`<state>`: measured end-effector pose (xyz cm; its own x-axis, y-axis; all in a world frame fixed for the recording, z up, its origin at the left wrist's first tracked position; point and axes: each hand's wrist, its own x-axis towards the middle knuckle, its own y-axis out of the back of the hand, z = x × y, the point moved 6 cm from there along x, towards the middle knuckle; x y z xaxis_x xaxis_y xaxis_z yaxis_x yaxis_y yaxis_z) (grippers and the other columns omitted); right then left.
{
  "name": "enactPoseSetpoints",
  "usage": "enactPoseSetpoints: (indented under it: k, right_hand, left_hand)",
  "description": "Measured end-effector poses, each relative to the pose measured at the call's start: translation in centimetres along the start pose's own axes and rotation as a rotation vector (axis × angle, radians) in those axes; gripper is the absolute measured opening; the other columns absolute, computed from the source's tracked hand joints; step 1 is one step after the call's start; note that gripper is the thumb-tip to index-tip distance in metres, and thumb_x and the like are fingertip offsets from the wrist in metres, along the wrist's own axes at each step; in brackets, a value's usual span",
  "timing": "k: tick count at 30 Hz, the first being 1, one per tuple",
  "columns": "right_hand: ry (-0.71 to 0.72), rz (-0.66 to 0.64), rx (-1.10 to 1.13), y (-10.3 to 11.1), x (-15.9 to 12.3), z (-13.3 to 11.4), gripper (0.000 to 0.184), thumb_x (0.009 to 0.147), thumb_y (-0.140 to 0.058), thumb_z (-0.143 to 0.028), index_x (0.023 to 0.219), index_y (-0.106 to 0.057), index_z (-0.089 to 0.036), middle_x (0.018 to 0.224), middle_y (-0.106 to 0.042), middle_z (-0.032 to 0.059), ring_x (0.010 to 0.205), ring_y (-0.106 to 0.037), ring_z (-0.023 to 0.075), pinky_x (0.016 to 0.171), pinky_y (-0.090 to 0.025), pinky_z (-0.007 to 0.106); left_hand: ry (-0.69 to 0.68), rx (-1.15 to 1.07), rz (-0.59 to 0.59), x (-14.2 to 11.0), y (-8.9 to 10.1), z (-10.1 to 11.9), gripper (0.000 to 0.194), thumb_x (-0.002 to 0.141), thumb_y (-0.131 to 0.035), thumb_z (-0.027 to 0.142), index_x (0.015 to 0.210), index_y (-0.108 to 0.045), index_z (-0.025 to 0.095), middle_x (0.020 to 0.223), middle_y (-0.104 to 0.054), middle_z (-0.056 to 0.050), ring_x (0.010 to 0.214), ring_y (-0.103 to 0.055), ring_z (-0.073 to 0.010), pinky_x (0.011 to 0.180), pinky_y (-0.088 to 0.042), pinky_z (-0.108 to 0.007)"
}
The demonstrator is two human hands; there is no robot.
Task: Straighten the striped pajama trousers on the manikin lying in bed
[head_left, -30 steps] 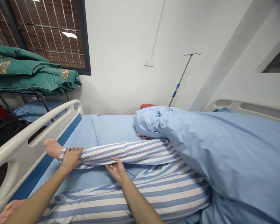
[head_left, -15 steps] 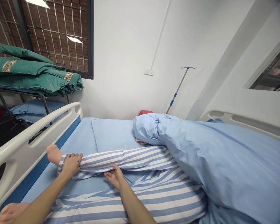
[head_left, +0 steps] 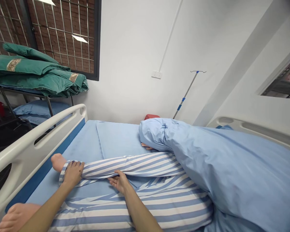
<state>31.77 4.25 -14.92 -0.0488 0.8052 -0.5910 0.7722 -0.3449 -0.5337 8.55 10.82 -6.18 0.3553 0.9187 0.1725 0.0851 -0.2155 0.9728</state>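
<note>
A figure in blue-and-white striped pyjamas (head_left: 135, 164) lies on a hospital bed, its far leg stretched toward the footboard. My left hand (head_left: 73, 174) is closed round the striped trouser cuff at the ankle, just behind the bare foot (head_left: 57, 162). My right hand (head_left: 120, 182) is under the calf of the same leg, palm up, fingers curled against the fabric. A second bare foot (head_left: 15, 217) shows at the bottom left. A light blue duvet (head_left: 219, 167) covers the upper body on the right.
The white footboard rail (head_left: 33, 138) runs along the left of the blue sheet (head_left: 116, 138). Folded green blankets (head_left: 38, 77) sit on a metal rack beyond it. An IV pole (head_left: 187, 91) stands by the white wall, and a white side rail (head_left: 256, 129) is at the right.
The view has shifted slightly. Both hands stay on the striped leg, which has sunk a little closer to the sheet.
</note>
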Motion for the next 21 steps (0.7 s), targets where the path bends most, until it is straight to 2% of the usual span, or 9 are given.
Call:
enactPoseSetpoints:
  k: [3,6,8,10,12,14,16,21]
  right_hand:
    - [-0.001,-0.008,-0.122,-0.5,-0.8,0.1,0.015,0.074,-0.05,-0.026,0.084,-0.051,-0.015,0.072,-0.065,0.0067,0.07,-0.067,0.018,0.055,-0.049,0.023]
    - [0.065,0.036,-0.309,-0.8,-2.6,-0.3,0.02,0.068,-0.057,-0.026,0.083,-0.052,-0.014,0.068,-0.066,0.0074,0.059,-0.064,0.0169,0.05,-0.044,0.023]
    - [0.138,0.062,-0.37,-0.7,-4.9,-0.6,0.03,0.062,-0.063,-0.023,0.088,-0.052,-0.014,0.066,-0.066,0.0063,0.053,-0.062,0.0158,0.048,-0.041,0.022]
    - [0.23,0.01,-0.333,-0.5,-8.0,-0.9,0.041,0.059,-0.067,-0.023,0.096,-0.053,-0.013,0.07,-0.068,0.0071,0.058,-0.063,0.0164,0.05,-0.041,0.022]
    - [0.329,-0.064,-0.268,0.5,-11.7,-1.2,0.047,0.06,-0.069,-0.029,0.101,-0.055,-0.013,0.077,-0.07,0.009,0.066,-0.064,0.0176,0.053,-0.042,0.023]
    - [0.382,-0.083,-0.217,2.4,-15.2,-1.2,0.047,0.06,-0.069,-0.035,0.1,-0.057,-0.012,0.077,-0.07,0.0094,0.066,-0.064,0.0176,0.054,-0.041,0.023]
    - [0.407,-0.03,-0.197,5.2,-17.9,-1.0,0.045,0.06,-0.07,-0.037,0.096,-0.059,-0.012,0.075,-0.069,0.0089,0.063,-0.063,0.0168,0.052,-0.04,0.023]
    - [0.453,0.104,-0.114,12.4,-21.3,1.2,0.036,0.06,-0.068,-0.033,0.088,-0.061,-0.013,0.072,-0.068,0.0068,0.06,-0.061,0.0152,0.049,-0.039,0.021]
  left_hand:
    - [-0.011,-0.055,0.078,-1.2,1.1,1.2,0.054,0.066,-0.05,0.014,0.12,-0.052,0.013,0.118,-0.054,-0.017,0.113,-0.043,-0.0301,0.101,-0.023,-0.044]
    - [0.019,-0.24,0.115,-3.5,2.3,2.3,0.055,0.071,-0.051,0.025,0.125,-0.047,0.014,0.127,-0.049,-0.015,0.12,-0.039,-0.0285,0.104,-0.026,-0.041]
    - [0.022,-0.41,0.062,-5.7,2.5,3.2,0.052,0.075,-0.049,0.035,0.124,-0.047,0.018,0.128,-0.05,-0.011,0.12,-0.041,-0.0252,0.102,-0.031,-0.037]
    - [-0.011,-0.549,-0.029,-8.3,2.4,4.0,0.052,0.076,-0.047,0.043,0.125,-0.047,0.023,0.131,-0.049,-0.006,0.121,-0.042,-0.0231,0.101,-0.034,-0.034]
    - [-0.048,-0.589,-0.148,-10.9,1.9,4.9,0.058,0.073,-0.05,0.049,0.127,-0.046,0.027,0.132,-0.049,-0.004,0.121,-0.044,-0.0233,0.099,-0.036,-0.033]
    - [-0.078,-0.505,-0.242,-13.1,1.4,5.6,0.066,0.067,-0.056,0.049,0.128,-0.046,0.026,0.131,-0.051,-0.005,0.119,-0.046,-0.0259,0.099,-0.036,-0.035]
    - [-0.094,-0.362,-0.286,-14.3,1.1,6.2,0.069,0.061,-0.06,0.044,0.126,-0.049,0.023,0.129,-0.053,-0.007,0.119,-0.046,-0.0281,0.1,-0.033,-0.038]
    - [-0.029,-0.107,-0.308,-14.4,1.0,7.2,0.07,0.055,-0.056,0.028,0.124,-0.05,0.018,0.128,-0.053,-0.011,0.115,-0.048,-0.0271,0.096,-0.033,-0.038]
